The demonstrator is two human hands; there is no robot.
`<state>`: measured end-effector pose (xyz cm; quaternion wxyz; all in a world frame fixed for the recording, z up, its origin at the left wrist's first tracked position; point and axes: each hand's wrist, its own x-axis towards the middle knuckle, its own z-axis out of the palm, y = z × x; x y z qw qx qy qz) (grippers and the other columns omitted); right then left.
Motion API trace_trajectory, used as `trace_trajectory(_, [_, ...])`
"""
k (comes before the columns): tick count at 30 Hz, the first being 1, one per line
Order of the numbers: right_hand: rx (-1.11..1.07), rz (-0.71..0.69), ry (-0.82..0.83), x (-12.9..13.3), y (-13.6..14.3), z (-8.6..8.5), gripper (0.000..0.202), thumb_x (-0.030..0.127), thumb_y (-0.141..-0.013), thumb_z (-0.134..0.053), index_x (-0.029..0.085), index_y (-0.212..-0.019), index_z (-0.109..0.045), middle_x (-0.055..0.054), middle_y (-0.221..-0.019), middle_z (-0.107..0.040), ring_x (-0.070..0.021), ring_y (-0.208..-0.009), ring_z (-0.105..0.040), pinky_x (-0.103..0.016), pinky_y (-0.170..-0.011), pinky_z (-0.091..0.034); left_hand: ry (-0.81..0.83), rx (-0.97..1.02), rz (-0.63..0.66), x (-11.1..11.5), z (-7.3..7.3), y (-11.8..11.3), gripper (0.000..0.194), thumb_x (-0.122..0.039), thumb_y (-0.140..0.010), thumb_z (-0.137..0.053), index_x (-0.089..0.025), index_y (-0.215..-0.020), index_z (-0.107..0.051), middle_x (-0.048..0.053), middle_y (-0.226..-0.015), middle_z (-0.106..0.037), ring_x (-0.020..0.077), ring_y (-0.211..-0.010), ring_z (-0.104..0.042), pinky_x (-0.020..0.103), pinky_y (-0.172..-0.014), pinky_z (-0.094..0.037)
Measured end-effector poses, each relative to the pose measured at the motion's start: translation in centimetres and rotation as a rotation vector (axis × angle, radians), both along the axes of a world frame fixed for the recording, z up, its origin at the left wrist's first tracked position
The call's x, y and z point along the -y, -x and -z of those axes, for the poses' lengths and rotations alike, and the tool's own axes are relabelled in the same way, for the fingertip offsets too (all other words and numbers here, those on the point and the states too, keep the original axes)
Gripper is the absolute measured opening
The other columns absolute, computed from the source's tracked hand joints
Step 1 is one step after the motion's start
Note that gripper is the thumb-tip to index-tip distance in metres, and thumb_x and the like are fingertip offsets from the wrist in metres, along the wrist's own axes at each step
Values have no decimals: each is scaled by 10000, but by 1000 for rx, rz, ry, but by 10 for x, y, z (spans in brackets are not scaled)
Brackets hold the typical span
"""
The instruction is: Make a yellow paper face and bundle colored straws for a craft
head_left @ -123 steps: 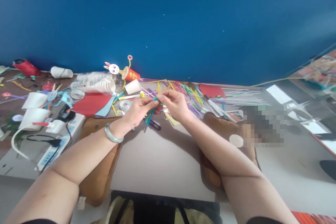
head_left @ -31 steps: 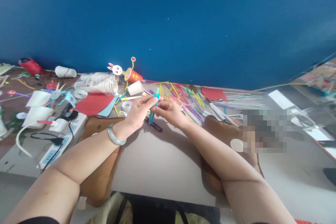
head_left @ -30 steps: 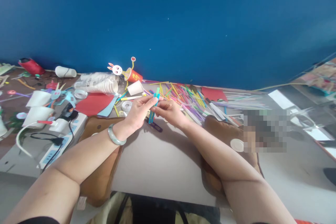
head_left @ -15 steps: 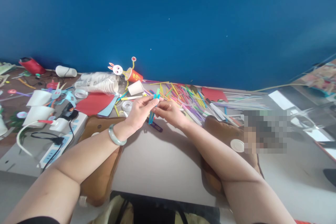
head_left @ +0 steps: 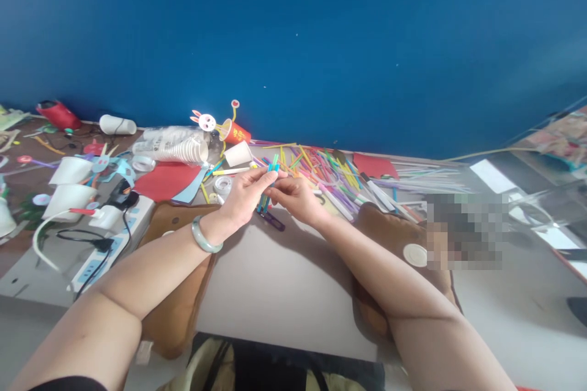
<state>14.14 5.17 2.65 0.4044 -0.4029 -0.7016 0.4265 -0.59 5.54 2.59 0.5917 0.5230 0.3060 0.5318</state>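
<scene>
My left hand [head_left: 245, 197], with a pale bangle [head_left: 206, 234] at its wrist, pinches short blue straws [head_left: 273, 167] between thumb and fingers. Their lower ends show below the fingertips, tilted slightly. My right hand [head_left: 298, 197] is closed at the same spot, its thumb and forefinger pinching the straws from the right. The fingertips of both hands meet and hide the middle of the straws. Just below them on the table lies a dark purple, slotted tool [head_left: 275, 221], partly covered by the left hand.
Loose coloured straws [head_left: 330, 171] are spread behind my hands. Left of them lie stacked paper cups [head_left: 183, 149], red paper [head_left: 162, 182] and a power strip [head_left: 98, 259] with cables. Brown cushions [head_left: 172, 293] lie under both forearms. A rabbit-faced orange cup [head_left: 237, 132] stands by the blue wall.
Both hands stay together at almost the same place. The blue straws' lower ends have shifted slightly and show less below the fingers. The view has moved a little.
</scene>
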Motion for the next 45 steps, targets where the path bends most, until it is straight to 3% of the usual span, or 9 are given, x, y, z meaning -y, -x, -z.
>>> trace_trajectory(5, [140,18,-44,-2,-1,10,439,460,-859,-656,161,-548,-578,12,-516,-527,-88,-488,-419,-251,-485,-323,-76,-45,-33,3,-4,1,309,-463,-881,-681,-174,-912,-786,70,-908,-763,177,-789,-690,322,-807,-562])
trace_trajectory(10, [310,-199,-147,-6,-19,3,173,325,-784,-740,157,-771,-701,-43,-702,-680,-163,-655,-595,-281,-598,-468,-284,-123,18,21,-14,4,252,-420,-908,-657,-209,-941,-790,62,-909,-761,225,-912,-707,351,-864,-563])
trace_trajectory(17, [494,11,-197,-27,-11,-5,182,254,-849,-647,171,-946,-778,-40,-761,-724,-148,-628,-598,-277,-594,-434,-218,-224,953,38,-25,5,311,-468,-890,-668,-179,-885,-785,88,-865,-752,188,-773,-694,294,-771,-553])
trace_trajectory(23, [797,-210,-479,-47,42,12,219,176,-864,-668,188,-1063,-760,-98,-1004,-713,-213,-912,-626,-328,-814,-455,-46,-294,1298,37,-36,8,406,-588,-704,-803,-192,-792,-798,74,-779,-750,208,-666,-693,315,-696,-573])
trace_trajectory(29, [1013,-218,-554,-62,91,26,234,182,-898,-651,154,-1114,-737,-156,-1104,-635,-263,-1048,-551,-367,-874,-426,-6,-288,1349,34,-44,14,449,-610,-622,-842,-179,-740,-802,83,-733,-749,227,-620,-701,343,-685,-602])
trace_trajectory(33, [834,-173,-417,-72,97,23,103,155,-852,-685,125,-934,-741,-128,-1034,-625,-223,-971,-553,-359,-875,-421,-36,-263,1355,29,-40,15,444,-597,-655,-831,-179,-803,-813,93,-774,-760,225,-638,-701,342,-686,-600])
trace_trajectory(38, [126,-56,-38,-65,57,-5,312,467,-838,-689,156,-823,-660,-4,-754,-593,-128,-692,-514,-273,-666,-415,-110,-197,1271,23,-32,14,404,-574,-729,-791,-189,-848,-814,105,-847,-769,215,-680,-704,336,-710,-593])
trace_trajectory(41, [-238,4,172,-48,21,-26,424,591,-763,-722,182,-853,-657,-13,-764,-630,-130,-666,-538,-269,-633,-443,-96,-141,1145,20,-30,15,383,-562,-772,-763,-197,-881,-802,97,-880,-766,190,-678,-685,340,-734,-584])
trace_trajectory(45, [-360,128,219,-24,-16,-44,464,656,-770,-668,216,-913,-636,-62,-897,-686,-193,-791,-620,-309,-673,-513,-52,-51,901,13,-29,19,328,-502,-828,-740,-176,-838,-772,98,-838,-742,166,-675,-675,298,-677,-551])
